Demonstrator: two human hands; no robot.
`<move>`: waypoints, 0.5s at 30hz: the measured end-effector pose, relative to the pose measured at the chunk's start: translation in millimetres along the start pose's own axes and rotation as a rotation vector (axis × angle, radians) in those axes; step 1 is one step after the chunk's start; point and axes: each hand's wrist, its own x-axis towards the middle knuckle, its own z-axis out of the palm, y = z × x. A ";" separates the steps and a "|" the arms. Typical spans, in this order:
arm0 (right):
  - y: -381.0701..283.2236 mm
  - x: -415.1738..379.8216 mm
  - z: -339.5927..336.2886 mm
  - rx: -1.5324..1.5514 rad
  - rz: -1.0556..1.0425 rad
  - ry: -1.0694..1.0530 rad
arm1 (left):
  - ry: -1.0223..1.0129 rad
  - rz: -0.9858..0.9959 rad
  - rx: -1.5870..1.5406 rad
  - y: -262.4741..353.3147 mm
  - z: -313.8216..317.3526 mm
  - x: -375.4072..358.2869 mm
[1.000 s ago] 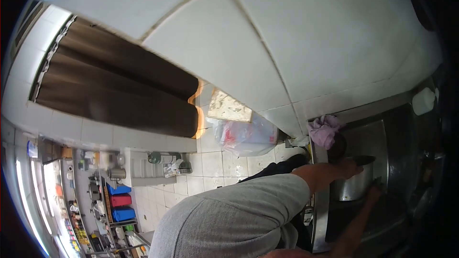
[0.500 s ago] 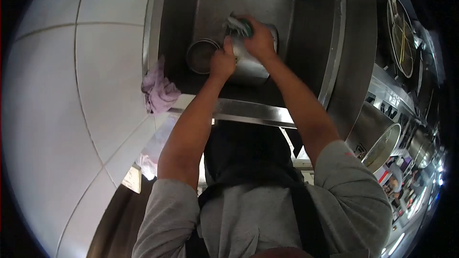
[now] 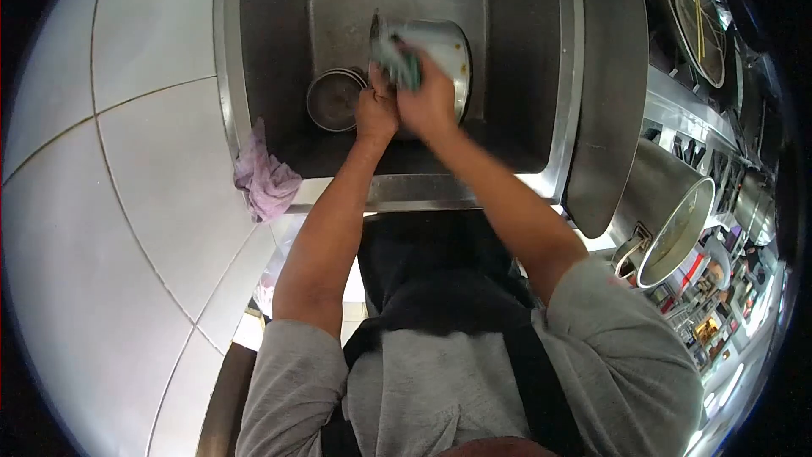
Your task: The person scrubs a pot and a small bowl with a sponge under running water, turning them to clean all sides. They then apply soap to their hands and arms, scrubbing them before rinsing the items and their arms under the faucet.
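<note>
Inside the steel sink (image 3: pixel 524 59): metal pot (image 3: pixel 446 38), just beside the right hand (image 3: pixel 430 97). Right hand: closed around green scouring pad (image 3: pixel 408 70). Left hand (image 3: pixel 376 116): partly hidden, grip unclear to me. Risk: hard scrubbing could shove pot against round pan (image 3: pixel 335 101).

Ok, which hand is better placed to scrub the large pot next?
Right, probably: the right hand holds a green pad by the large pot; the left hand sits nearer the small round container.
</note>
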 end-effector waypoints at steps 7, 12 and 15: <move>47.4 63.7 -1.1 -0.220 0.133 -0.117 | 0.061 -0.172 0.041 13.2 0.9 -3.5; 50.3 39.2 -24.3 -0.141 0.065 -0.120 | 0.048 -0.096 0.020 9.4 1.9 -7.9; 88.6 101.4 -13.6 -0.259 0.235 -0.281 | 0.058 -0.093 0.039 10.6 3.1 -6.4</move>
